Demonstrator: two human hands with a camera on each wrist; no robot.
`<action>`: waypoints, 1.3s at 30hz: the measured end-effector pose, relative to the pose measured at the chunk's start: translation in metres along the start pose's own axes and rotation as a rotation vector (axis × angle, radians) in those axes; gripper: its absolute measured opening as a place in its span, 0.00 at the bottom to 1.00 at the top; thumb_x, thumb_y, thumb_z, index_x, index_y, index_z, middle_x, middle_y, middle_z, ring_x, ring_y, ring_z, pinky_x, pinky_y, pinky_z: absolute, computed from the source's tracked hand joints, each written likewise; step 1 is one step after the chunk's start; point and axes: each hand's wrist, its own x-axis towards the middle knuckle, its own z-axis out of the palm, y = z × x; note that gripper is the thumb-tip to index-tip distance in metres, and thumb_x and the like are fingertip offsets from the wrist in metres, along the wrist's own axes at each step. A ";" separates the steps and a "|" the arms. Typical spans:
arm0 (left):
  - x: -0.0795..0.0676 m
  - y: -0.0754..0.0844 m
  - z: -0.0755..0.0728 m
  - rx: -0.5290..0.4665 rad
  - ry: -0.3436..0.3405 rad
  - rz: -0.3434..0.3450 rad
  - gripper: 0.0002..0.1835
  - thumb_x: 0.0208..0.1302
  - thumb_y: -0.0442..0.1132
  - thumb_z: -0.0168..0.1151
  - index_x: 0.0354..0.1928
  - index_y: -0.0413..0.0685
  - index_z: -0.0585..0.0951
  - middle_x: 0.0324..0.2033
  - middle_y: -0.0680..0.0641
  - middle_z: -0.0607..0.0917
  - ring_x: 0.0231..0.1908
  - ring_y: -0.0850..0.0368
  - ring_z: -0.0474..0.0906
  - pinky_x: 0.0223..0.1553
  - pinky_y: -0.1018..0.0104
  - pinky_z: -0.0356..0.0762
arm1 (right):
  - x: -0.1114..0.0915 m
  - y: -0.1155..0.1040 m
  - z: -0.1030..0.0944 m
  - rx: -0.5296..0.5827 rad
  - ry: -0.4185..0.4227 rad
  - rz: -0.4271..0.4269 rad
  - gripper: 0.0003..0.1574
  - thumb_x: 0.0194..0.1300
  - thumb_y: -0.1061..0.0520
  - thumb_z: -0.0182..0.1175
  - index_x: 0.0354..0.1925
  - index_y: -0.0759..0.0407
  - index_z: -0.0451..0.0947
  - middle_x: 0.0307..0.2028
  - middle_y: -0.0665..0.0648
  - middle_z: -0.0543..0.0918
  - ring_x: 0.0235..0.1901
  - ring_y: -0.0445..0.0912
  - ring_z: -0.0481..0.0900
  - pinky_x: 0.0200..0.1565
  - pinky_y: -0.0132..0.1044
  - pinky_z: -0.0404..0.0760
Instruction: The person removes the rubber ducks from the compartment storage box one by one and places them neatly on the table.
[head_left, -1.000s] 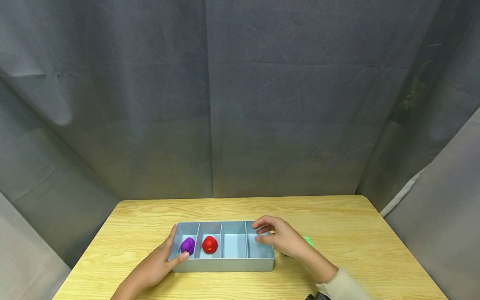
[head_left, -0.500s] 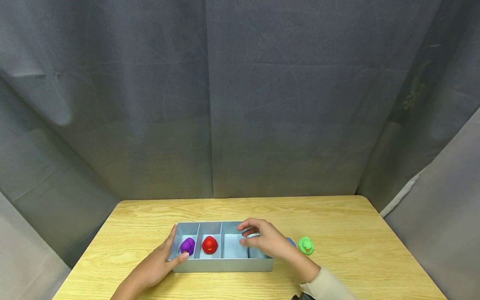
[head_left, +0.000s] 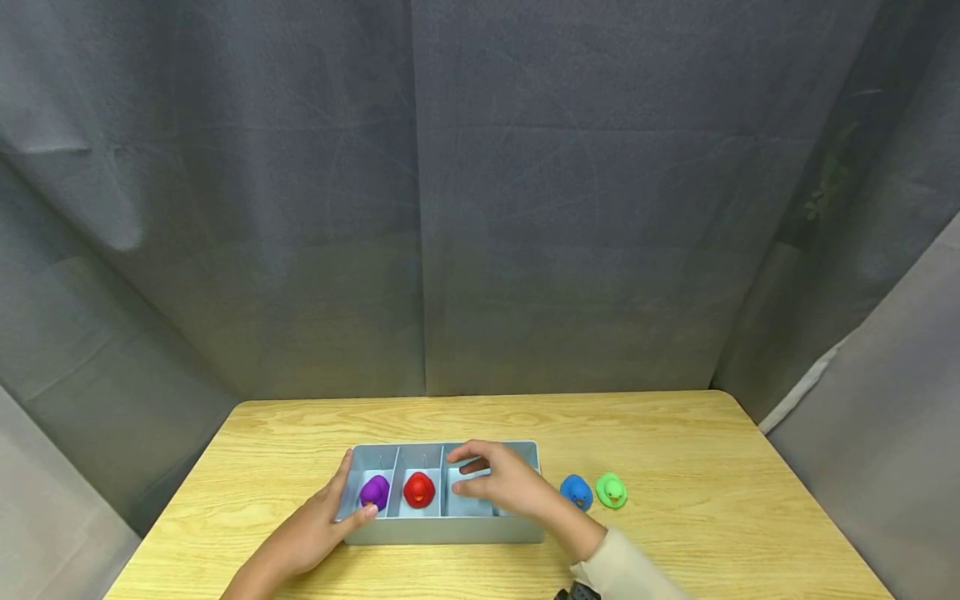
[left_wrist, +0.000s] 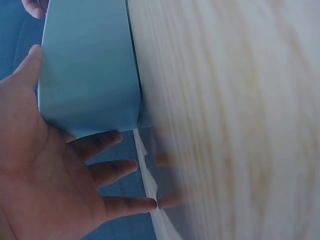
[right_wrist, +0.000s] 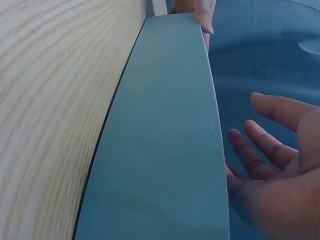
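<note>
A light blue-grey box (head_left: 442, 530) with upright dividers sits on the table, its compartments in a row. A purple rubber duck (head_left: 375, 492) lies in the leftmost compartment, a red rubber duck (head_left: 419, 490) in the one beside it. My left hand (head_left: 313, 527) rests against the box's left end, thumb over the front rim; the left wrist view shows its fingers stretched out straight. Over the third compartment is my right hand (head_left: 501, 480), thumb and fingers apart, holding nothing. It partly hides the two right-hand compartments.
Right of the box, a blue rubber duck (head_left: 576, 492) and a green rubber duck (head_left: 611, 491) stand side by side on the wooden table (head_left: 697, 500). A grey curtain (head_left: 570, 208) hangs behind the table's far edge.
My right hand has moved left, from over the rightmost compartment to over the third. The blue and green ducks have come into full view behind it. My left hand has stayed put.
</note>
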 end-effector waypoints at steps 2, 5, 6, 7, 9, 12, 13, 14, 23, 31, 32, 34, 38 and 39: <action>0.000 0.000 0.000 -0.001 -0.001 -0.001 0.54 0.72 0.69 0.53 0.84 0.54 0.37 0.79 0.33 0.53 0.75 0.28 0.56 0.71 0.32 0.58 | 0.002 -0.001 0.003 -0.009 -0.006 0.002 0.22 0.66 0.62 0.70 0.57 0.63 0.81 0.58 0.63 0.83 0.59 0.66 0.80 0.54 0.46 0.84; 0.000 0.000 0.000 0.003 -0.003 -0.001 0.54 0.72 0.69 0.53 0.84 0.55 0.36 0.79 0.33 0.53 0.75 0.28 0.56 0.71 0.32 0.58 | 0.004 -0.001 0.007 -0.023 -0.008 0.009 0.21 0.65 0.61 0.70 0.56 0.60 0.82 0.58 0.62 0.83 0.59 0.65 0.80 0.55 0.50 0.83; 0.000 0.000 0.000 0.002 -0.004 -0.003 0.54 0.72 0.69 0.53 0.84 0.55 0.36 0.79 0.33 0.53 0.75 0.28 0.56 0.71 0.32 0.58 | 0.005 -0.001 0.009 -0.027 -0.008 0.011 0.21 0.65 0.61 0.71 0.56 0.59 0.82 0.58 0.61 0.83 0.59 0.65 0.80 0.55 0.51 0.83; 0.000 0.000 0.000 0.001 -0.006 -0.005 0.54 0.72 0.69 0.52 0.84 0.55 0.36 0.79 0.33 0.53 0.75 0.28 0.56 0.71 0.32 0.58 | 0.006 -0.001 0.010 -0.029 -0.009 0.015 0.21 0.64 0.62 0.71 0.56 0.57 0.82 0.58 0.61 0.83 0.60 0.65 0.80 0.56 0.52 0.83; 0.000 0.000 0.000 -0.002 -0.008 -0.008 0.54 0.72 0.69 0.52 0.84 0.55 0.36 0.79 0.33 0.53 0.75 0.28 0.56 0.71 0.31 0.58 | 0.009 -0.001 0.014 -0.033 -0.008 0.016 0.21 0.64 0.62 0.71 0.56 0.57 0.83 0.59 0.61 0.83 0.60 0.65 0.80 0.57 0.54 0.82; 0.001 0.000 0.000 -0.008 -0.011 -0.012 0.54 0.72 0.70 0.52 0.84 0.55 0.36 0.79 0.32 0.53 0.75 0.27 0.57 0.71 0.31 0.58 | 0.013 -0.001 0.020 -0.041 -0.012 0.015 0.23 0.63 0.62 0.72 0.56 0.58 0.83 0.60 0.61 0.83 0.61 0.66 0.79 0.60 0.58 0.80; 0.001 0.000 0.000 -0.009 -0.011 -0.012 0.54 0.72 0.70 0.52 0.84 0.55 0.36 0.79 0.32 0.53 0.75 0.27 0.57 0.71 0.31 0.59 | 0.014 -0.001 0.022 -0.048 -0.014 0.015 0.24 0.62 0.61 0.72 0.57 0.58 0.82 0.60 0.61 0.83 0.62 0.66 0.78 0.60 0.59 0.79; 0.001 -0.001 0.000 -0.008 -0.010 -0.012 0.54 0.72 0.70 0.52 0.84 0.55 0.36 0.79 0.32 0.54 0.75 0.27 0.57 0.70 0.31 0.59 | 0.015 -0.001 0.024 -0.056 -0.014 0.016 0.25 0.62 0.61 0.72 0.57 0.59 0.82 0.60 0.61 0.83 0.62 0.67 0.78 0.61 0.60 0.79; 0.002 -0.003 0.001 -0.009 -0.017 -0.013 0.53 0.72 0.69 0.52 0.84 0.56 0.36 0.79 0.32 0.54 0.74 0.27 0.57 0.70 0.30 0.59 | 0.026 0.001 0.037 -0.176 -0.003 0.041 0.33 0.60 0.58 0.75 0.63 0.56 0.80 0.64 0.58 0.81 0.65 0.63 0.76 0.64 0.59 0.76; 0.002 -0.003 0.001 -0.010 -0.010 0.001 0.53 0.73 0.69 0.52 0.84 0.55 0.36 0.79 0.32 0.55 0.74 0.28 0.59 0.70 0.31 0.60 | 0.035 0.006 0.047 -0.239 0.011 0.035 0.35 0.59 0.59 0.76 0.64 0.59 0.79 0.63 0.58 0.82 0.66 0.58 0.75 0.66 0.58 0.73; 0.002 -0.003 0.001 -0.013 -0.010 0.001 0.53 0.73 0.69 0.52 0.84 0.54 0.36 0.79 0.32 0.55 0.74 0.28 0.59 0.70 0.31 0.60 | 0.036 0.007 0.048 -0.244 0.012 0.030 0.35 0.59 0.59 0.76 0.64 0.59 0.79 0.63 0.59 0.82 0.66 0.58 0.75 0.65 0.58 0.73; 0.002 -0.003 0.001 -0.017 -0.015 0.000 0.53 0.73 0.69 0.52 0.84 0.54 0.36 0.79 0.32 0.55 0.74 0.28 0.58 0.70 0.31 0.60 | 0.039 0.009 0.051 -0.266 0.018 0.030 0.35 0.59 0.60 0.76 0.63 0.59 0.79 0.63 0.58 0.82 0.65 0.58 0.76 0.65 0.58 0.74; 0.002 -0.003 0.001 -0.023 -0.021 -0.004 0.53 0.73 0.69 0.52 0.84 0.54 0.36 0.78 0.31 0.55 0.74 0.27 0.58 0.70 0.30 0.59 | 0.040 0.011 0.056 -0.316 0.032 0.033 0.34 0.58 0.60 0.76 0.63 0.58 0.80 0.63 0.58 0.82 0.65 0.58 0.76 0.65 0.56 0.75; 0.002 -0.003 0.001 -0.021 -0.021 -0.004 0.54 0.73 0.69 0.52 0.84 0.54 0.36 0.78 0.31 0.55 0.74 0.27 0.58 0.70 0.30 0.59 | 0.041 0.012 0.057 -0.331 0.038 0.036 0.34 0.58 0.60 0.76 0.63 0.57 0.80 0.63 0.57 0.82 0.65 0.57 0.76 0.64 0.56 0.75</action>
